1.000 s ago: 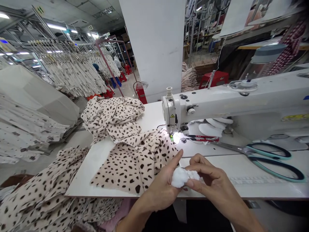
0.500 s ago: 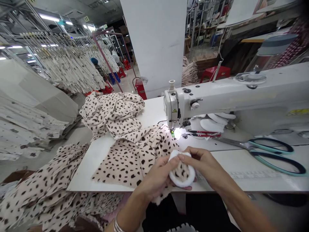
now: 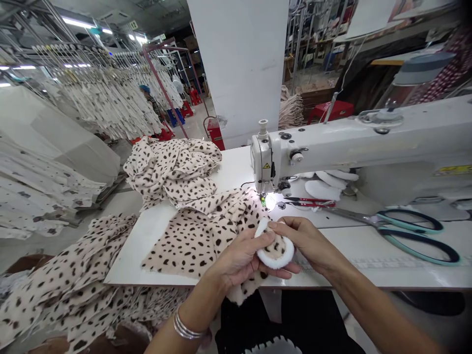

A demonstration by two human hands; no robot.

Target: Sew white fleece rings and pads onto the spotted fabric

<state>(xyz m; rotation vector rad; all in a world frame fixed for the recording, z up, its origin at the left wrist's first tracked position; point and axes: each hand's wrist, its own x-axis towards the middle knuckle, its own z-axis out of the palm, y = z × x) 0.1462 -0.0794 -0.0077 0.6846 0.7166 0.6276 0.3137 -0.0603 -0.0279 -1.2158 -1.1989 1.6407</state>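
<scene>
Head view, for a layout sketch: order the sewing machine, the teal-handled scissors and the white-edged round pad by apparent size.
Sewing machine, teal-handled scissors, round pad. The pad, nearest the camera, may look oversized.

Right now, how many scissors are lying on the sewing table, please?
2: large teal-handled shears right of the sewing machine needle, and small red-handled snips nearer the needle; others may be hidden.

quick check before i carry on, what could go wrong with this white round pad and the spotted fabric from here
The white padded round is only pinched between the left hand and right hand, so its spotted cover could shift or bunch. A fold of spotted fabric hangs below the front edge of the table, and its weight might drag the piece off-line. The large teal-handled shears lie close to the right hand and could get knocked.
</scene>
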